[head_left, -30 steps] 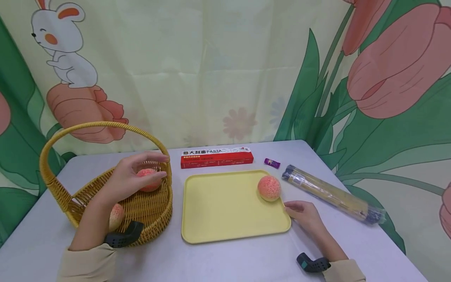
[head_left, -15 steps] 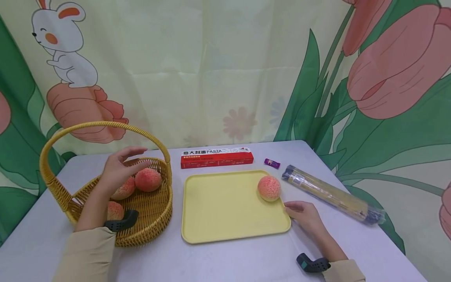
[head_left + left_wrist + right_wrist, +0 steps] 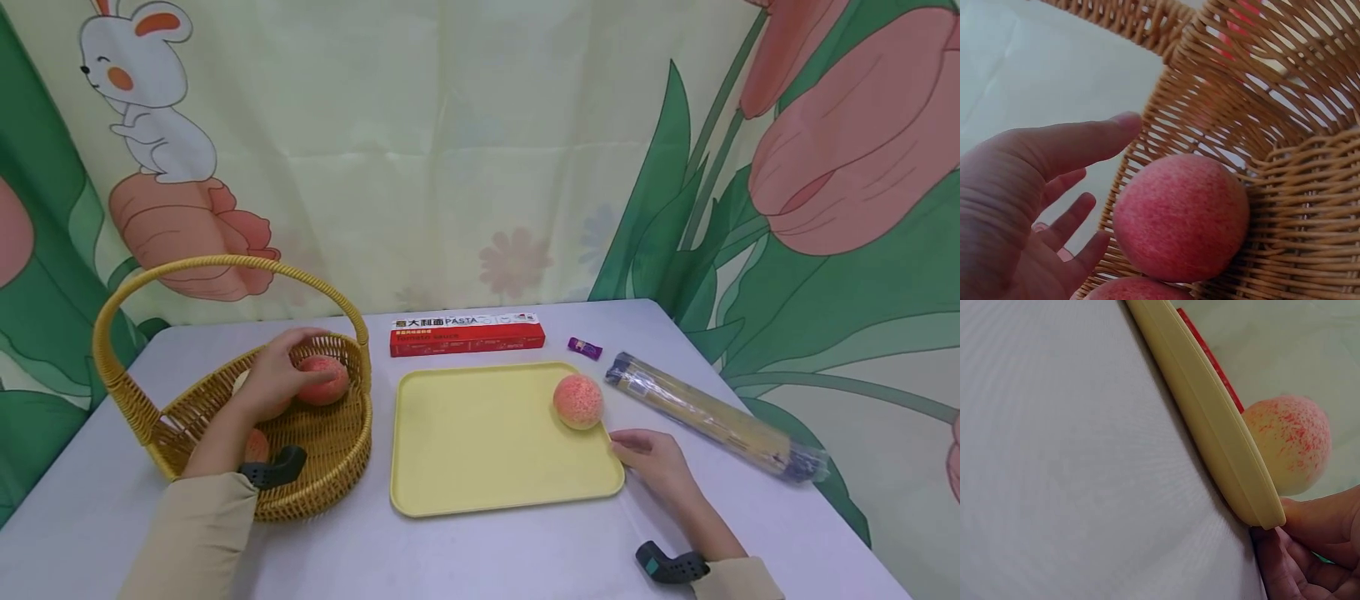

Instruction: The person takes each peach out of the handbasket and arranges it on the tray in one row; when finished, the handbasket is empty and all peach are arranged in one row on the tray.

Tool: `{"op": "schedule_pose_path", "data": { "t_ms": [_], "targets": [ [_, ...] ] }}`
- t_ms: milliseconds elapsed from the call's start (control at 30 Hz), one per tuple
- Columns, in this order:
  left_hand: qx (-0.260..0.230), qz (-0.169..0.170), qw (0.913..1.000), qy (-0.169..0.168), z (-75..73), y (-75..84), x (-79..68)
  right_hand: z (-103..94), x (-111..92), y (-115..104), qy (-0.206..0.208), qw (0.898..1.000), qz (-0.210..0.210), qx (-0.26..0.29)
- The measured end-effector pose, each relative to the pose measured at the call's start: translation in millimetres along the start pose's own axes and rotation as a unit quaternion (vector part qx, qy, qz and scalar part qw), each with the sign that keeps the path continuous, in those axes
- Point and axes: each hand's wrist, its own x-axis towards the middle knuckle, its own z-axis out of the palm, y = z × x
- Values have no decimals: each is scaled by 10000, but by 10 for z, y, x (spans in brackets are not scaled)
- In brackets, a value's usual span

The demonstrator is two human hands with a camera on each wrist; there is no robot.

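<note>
In the head view, my left hand [image 3: 272, 382] is inside the wicker basket [image 3: 352, 475], right by a pink peach [image 3: 327, 390]. Seen from the left wrist, the thumb and fingers are spread beside that peach [image 3: 1182, 219], with a small gap visible. Two more peaches lie in the basket: one [image 3: 257, 447] shows behind the wrist, the other is mostly hidden by the hand. On the right, my right hand [image 3: 656, 465] pinches the edge of the yellow tray [image 3: 502, 450], thumb above and fingers below. A single peach [image 3: 578, 402] sits at the tray's right side.
Behind the tray lies a red pasta box [image 3: 467, 335], with a small purple packet [image 3: 585, 347] to its right. A long clear-wrapped pack of dry noodles [image 3: 712, 417] slants along the right. The basket's tall handle [image 3: 225, 262] arches over the left arm.
My left hand drew back leftward, uncovering peaches, then came forward and down to the pink peach. The right hand stays on the tray's edge. The head view shifted slightly.
</note>
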Motion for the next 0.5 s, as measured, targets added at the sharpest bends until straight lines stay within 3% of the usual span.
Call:
{"op": "schedule_pose_path", "data": {
  "t_ms": [500],
  "targets": [
    [442,58,9989,-145,31,-70,1,-1,17,22,32,9999,-150,-39]
  ]
}}
